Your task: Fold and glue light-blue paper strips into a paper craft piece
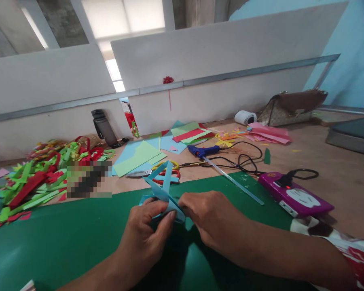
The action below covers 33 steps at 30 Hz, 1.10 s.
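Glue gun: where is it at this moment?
In the head view, the glue gun lies slightly right of centre, beyond the green mat, between the scissors and the purple power strip.

1 dark item (pixel 89 180), pixelated beyond recognition.

Lt. blue paper piece (pixel 161 193), folded & curled from thin strips, w/ crisp creases. It's pinched btwn thumb & index of L hand (pixel 147 228), held up in the air. Narrow pointed strips stick up & lean out above L hand's fingertips; a rounded, curled part sits low, by the L thumb. A small bit pokes out behind the L index. Its right edge meets R hand (pixel 210 214) at the fingertips; contact partly hidden.
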### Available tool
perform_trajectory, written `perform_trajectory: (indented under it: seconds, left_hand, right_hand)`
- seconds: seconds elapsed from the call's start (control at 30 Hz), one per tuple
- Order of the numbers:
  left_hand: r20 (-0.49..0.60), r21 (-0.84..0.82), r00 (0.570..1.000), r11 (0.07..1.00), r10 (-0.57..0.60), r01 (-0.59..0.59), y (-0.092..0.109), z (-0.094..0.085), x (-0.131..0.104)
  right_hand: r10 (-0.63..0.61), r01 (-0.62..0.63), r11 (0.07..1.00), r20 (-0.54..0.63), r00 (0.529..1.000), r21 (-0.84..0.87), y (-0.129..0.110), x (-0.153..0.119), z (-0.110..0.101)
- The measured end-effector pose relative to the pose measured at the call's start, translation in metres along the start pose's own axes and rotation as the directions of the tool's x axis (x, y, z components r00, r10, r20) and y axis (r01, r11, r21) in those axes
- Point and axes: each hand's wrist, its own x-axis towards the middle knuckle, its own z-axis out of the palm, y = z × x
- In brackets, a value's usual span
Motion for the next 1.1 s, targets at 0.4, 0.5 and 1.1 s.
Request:
perform_trajectory:
  seconds: [0.4,0.5,1.1]
  left_hand:
    - [0.037,-0.062,0.990,0.989,-0.135,0.137,0.0001,0.0001,0.0001]
    - [0.030,-0.058,0.993,0.991,-0.116,0.118,0.0001,0.0002,-0.0006]
    - [0.011,-0.021,0.999,0.999,-0.035,0.035,0.0006,-0.0032,0.0007]
  right_hand:
    - [-0.017,0.021,0.998,-0.062,0.998,0.062,0.0019,0.0011,0.0027]
    - [-0.022,0.025,0.997,-0.045,0.999,0.067,0.0023,0.0013,0.0022]
    - [-0.006,0.006,1.000,-0.057,0.998,0.007,0.0030,0.0020,0.0064]
